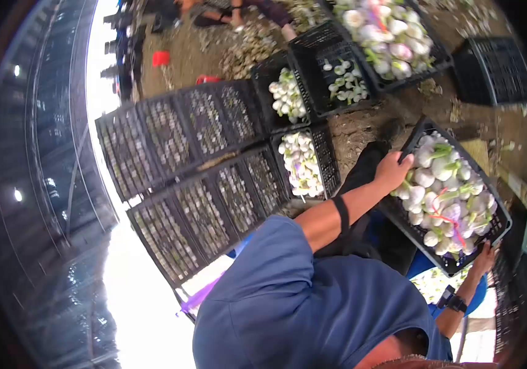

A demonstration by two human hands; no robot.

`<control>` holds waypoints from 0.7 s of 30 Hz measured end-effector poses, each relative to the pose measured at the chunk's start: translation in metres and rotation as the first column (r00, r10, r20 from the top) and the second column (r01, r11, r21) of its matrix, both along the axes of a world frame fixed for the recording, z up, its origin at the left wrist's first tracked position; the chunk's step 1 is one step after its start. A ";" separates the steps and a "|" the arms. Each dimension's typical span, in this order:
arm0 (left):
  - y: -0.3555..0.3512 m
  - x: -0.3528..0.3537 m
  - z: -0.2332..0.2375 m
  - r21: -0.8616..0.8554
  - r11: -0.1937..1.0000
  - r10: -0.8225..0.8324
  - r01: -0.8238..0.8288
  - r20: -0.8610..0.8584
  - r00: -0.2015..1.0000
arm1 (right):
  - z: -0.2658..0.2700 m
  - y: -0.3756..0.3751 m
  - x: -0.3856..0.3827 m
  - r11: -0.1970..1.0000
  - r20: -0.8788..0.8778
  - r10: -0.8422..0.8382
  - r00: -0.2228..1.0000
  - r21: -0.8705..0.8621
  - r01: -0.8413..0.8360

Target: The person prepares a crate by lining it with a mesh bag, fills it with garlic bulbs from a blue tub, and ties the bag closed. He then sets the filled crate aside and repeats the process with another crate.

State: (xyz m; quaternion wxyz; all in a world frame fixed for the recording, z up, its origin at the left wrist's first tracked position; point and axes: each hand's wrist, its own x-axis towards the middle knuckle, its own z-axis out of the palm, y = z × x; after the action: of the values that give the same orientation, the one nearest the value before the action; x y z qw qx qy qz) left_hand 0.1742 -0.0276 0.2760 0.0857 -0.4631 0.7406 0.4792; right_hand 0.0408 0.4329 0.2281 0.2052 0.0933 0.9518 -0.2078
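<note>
Head view, taken from above a blue shirt (331,307): both hands are holding a black plastic crate (416,241), which is spanning the space between the two sets of fingers. The left hand (393,171) is gripping one short end, its fingers clamping on the rim; the right hand (483,261) is gripping the opposite short end, its fingers closing on the rim near a corner and partly hiding behind it. Between the fingers, white garlic bulbs (424,178) with green stem stubs are filling the crate, and a red ribbon (440,217) and a purple ribbon (458,235) are lying across them. Behind the right fingers, a dark wristwatch (457,302) is circling the wrist; behind the left fingers, a black band (341,215) is circling the forearm. Well to the left of the left fingers, two rows of mesh crates (186,126) are standing side by side. Beyond those fingers, a larger heap of bulbs (389,34) is filling another crate.
</note>
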 end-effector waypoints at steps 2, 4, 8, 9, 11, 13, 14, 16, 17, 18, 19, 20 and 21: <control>-0.007 0.044 0.033 -0.033 0.994 0.102 -0.102 -0.005 0.995 | 0.033 -0.034 -0.002 0.980 -0.112 0.077 0.991 -0.174 -0.096; -0.011 0.081 0.056 -0.117 0.961 0.246 -0.251 -0.059 0.968 | 0.064 -0.069 -0.016 0.919 -0.036 0.163 0.986 -0.359 -0.165; -0.033 0.171 0.097 0.106 0.845 0.532 -0.524 -0.067 0.844 | 0.103 -0.146 -0.017 0.869 -0.029 0.291 0.956 -0.409 -0.277; -0.035 0.192 0.096 0.117 0.821 0.568 -0.559 -0.077 0.819 | 0.111 -0.173 -0.016 0.808 -0.042 0.360 0.932 -0.486 -0.334; -0.037 0.242 0.072 0.086 0.682 0.730 -0.726 -0.025 0.683 | 0.161 -0.252 0.005 0.787 -0.058 0.445 0.894 -0.452 -0.420; -0.055 0.287 0.067 0.211 0.606 0.771 -0.767 0.079 0.632 | 0.158 -0.307 0.011 0.748 -0.119 0.558 0.821 -0.356 -0.560; -0.064 0.309 0.074 0.284 0.550 0.801 -0.785 0.087 0.593 | 0.154 -0.341 0.017 0.675 -0.096 0.621 0.778 -0.438 -0.593; -0.070 0.346 0.080 0.312 0.379 0.902 -0.871 0.084 0.423 | 0.151 -0.410 0.041 0.517 -0.148 0.744 0.652 -0.490 -0.702; -0.073 0.365 0.076 0.324 0.348 0.916 -0.880 0.082 0.393 | 0.148 -0.447 0.059 0.426 -0.226 0.791 0.568 -0.463 -0.777; -0.071 0.386 0.064 0.307 0.245 0.956 -0.920 0.081 0.281 | 0.170 -0.490 0.088 0.377 -0.167 0.840 0.517 -0.507 -0.775; -0.069 0.407 0.046 0.280 0.137 0.983 -0.950 0.077 0.165 | 0.158 -0.520 0.103 0.394 -0.098 0.860 0.501 -0.496 -0.774; -0.061 0.429 0.019 0.239 0.032 0.991 -0.971 0.116 0.061 | 0.134 -0.544 0.113 0.383 -0.071 0.867 0.493 -0.538 -0.751; -0.060 0.445 0.010 0.252 0.009 0.991 -0.968 0.123 0.042 | 0.140 -0.581 0.147 0.366 -0.098 0.893 0.439 -0.407 -0.837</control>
State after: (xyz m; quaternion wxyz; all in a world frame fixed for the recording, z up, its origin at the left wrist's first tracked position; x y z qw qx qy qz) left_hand 0.6189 -0.0876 0.2862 -0.2406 -0.8073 0.1445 0.5192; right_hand 0.1876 -0.1476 0.3686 0.3632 -0.4501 0.7766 -0.2499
